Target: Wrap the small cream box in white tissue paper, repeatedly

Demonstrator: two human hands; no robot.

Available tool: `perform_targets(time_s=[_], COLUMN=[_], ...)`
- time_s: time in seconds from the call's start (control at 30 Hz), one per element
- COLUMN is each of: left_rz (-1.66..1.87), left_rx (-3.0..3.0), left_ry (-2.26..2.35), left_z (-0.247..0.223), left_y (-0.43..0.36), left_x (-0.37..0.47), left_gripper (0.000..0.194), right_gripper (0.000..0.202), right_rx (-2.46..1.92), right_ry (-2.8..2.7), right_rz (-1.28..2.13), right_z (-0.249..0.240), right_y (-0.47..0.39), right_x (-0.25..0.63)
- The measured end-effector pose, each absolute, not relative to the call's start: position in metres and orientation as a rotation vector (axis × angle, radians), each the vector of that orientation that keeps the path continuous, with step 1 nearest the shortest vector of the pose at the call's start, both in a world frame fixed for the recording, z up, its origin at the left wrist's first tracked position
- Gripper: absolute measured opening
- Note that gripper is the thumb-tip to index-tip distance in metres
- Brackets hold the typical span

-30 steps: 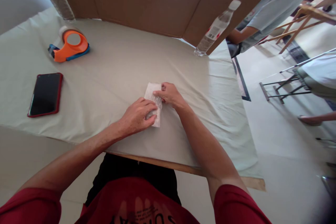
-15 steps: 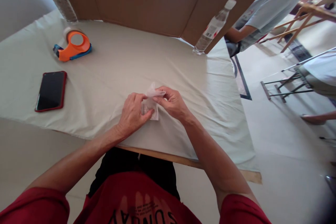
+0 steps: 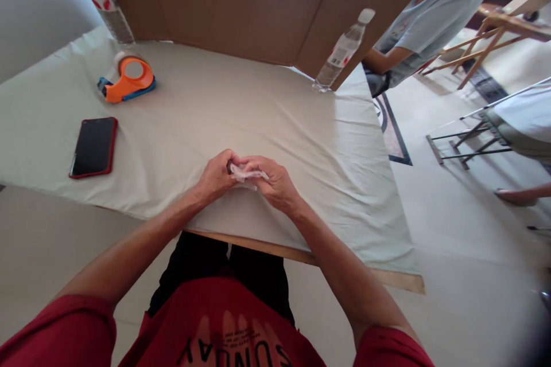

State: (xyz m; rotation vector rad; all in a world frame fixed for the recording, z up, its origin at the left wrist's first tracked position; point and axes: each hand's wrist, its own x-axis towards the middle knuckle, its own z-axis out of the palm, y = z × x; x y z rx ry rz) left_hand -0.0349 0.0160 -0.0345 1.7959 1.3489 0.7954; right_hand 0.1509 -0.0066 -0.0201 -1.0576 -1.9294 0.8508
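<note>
Between my two hands is a small, thin, whitish translucent plastic bag (image 3: 246, 174), crumpled near the table's front edge. My left hand (image 3: 218, 174) is closed on its left side, thumb and fingers pinching the film. On the other side my right hand (image 3: 272, 182) grips the bag between thumb and fingers, the fingertips of both hands almost meeting. Whatever is inside the bag cannot be made out, as the fingers cover much of it.
A black phone in a red case (image 3: 93, 147) lies at the left, below an orange tape dispenser (image 3: 136, 87). Water bottles stand at the back left (image 3: 112, 14) and right (image 3: 338, 57), by a brown cardboard panel (image 3: 232, 6). A person (image 3: 424, 34) sits beyond at the right.
The bag was lying flatter on the cloth with its top edge lifted; now it is bunched up between my hands. My left fingers have closed in on it. The view has shifted slightly.
</note>
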Motion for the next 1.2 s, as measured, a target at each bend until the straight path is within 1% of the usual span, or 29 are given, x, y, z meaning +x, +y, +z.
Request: perform_targets(time_s=[0.13, 0.23, 0.3, 0.33, 0.43, 0.5, 0.6, 0.7, 0.8, 0.87, 0.9, 1.0, 1.07, 1.1, 1.2], left_rz=[0.863, 0.799, 0.718, 0.676, 0.607, 0.611, 0.655, 0.724, 0.689, 0.607, 0.577, 0.634, 0.7, 0.722, 0.746], left_rx=[1.919, 1.957, 1.971, 1.998, 2.18, 2.293, 2.36, 2.286, 2.093, 1.991, 1.97, 1.891, 1.721, 1.619, 1.383], left_ry=[1.3, 1.233, 1.136, 1.083, 0.953, 0.905, 0.917, 0.965, 1.075, 1.191, 1.251, 1.355, 1.243, 1.164, 1.044], left_z=[-0.039, -0.037, -0.032, -0.029, -0.023, -0.024, -0.031, -0.034, -0.028, -0.023, -0.021, -0.021, -0.025, -0.027, -0.034], left_y=[0.016, 0.016, 0.016, 0.016, 0.014, 0.011, 0.008, 0.012, 0.025, 0.037, 0.043, 0.058, 0.064, 0.065, 0.067], left_x=[-0.034, -0.041, -0.051, -0.058, -0.074, -0.079, -0.077, -0.069, -0.06, -0.054, -0.051, -0.046, -0.045, -0.044, -0.044], left_gripper=[0.026, 0.018, 0.017, 0.02, 0.04, 0.047, 0.041, 0.037, 0.03, 0.024, 0.023, 0.032, 0.04, 0.049, 0.086], right_gripper=[0.015, 0.016, 0.017, 0.018, 0.017, 0.021, 0.03, 0.036, 0.031, 0.023, 0.021, 0.029, 0.035, 0.037, 0.042], right_rx=[-1.047, -1.006, -0.993, -0.989, -0.953, -0.908, -0.851, -0.863, -0.978, -1.075, -1.111, -1.161, -1.172, -1.173, -1.186], right_ry=[-1.97, -1.99, -2.001, -2.004, -2.037, -2.089, -2.171, -2.172, -2.093, -2.015, -1.952, -1.689, -1.585, -1.553, -1.475], right_rz=[0.694, 0.682, 0.685, 0.689, 0.696, 0.678, 0.605, 0.56, 0.721, 0.966, 1.098, 1.32, 1.348, 1.356, 1.369], right_z=[-0.037, -0.043, -0.044, -0.044, -0.047, -0.051, -0.057, -0.055, -0.044, -0.036, -0.034, -0.036, -0.041, -0.044, -0.052], right_y=[-0.021, -0.024, -0.024, -0.024, -0.025, -0.028, -0.03, -0.022, 0.0, 0.021, 0.032, 0.057, 0.064, 0.066, 0.063], right_x=[0.153, 0.154, 0.155, 0.156, 0.161, 0.164, 0.166, 0.166, 0.166, 0.166, 0.166, 0.16, 0.156, 0.154, 0.152])
